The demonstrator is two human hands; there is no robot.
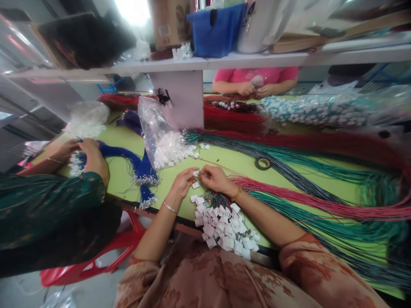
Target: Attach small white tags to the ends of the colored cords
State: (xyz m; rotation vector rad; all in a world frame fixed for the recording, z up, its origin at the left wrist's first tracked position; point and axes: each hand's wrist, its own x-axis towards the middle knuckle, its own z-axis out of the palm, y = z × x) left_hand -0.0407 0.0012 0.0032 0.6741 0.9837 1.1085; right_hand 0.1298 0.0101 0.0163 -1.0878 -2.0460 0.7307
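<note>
A small white plastic connector [195, 173] is pinched in the fingertips of my left hand [183, 183]. Close beside it, my right hand [214, 177] is closed in a pinch at the connector's right side; what lies between those fingers is too small to make out. Another white connector [195, 185] lies on the table just below my hands. Nearer my body is a heap of white connectors [221, 224] with thin dark green and red wires attached. To the right of my right wrist stretches a bundle of pink-red wires [272, 190].
A plastic bag of white connectors [167, 145] lies beyond my hands. Green wires [298, 214], grey wires [289, 171] and a black tape roll [263, 163] are at right. Blue wires [138, 164] lie left, near a co-worker's hands [85, 149]. A shelf [205, 64] crosses above; another person sits opposite.
</note>
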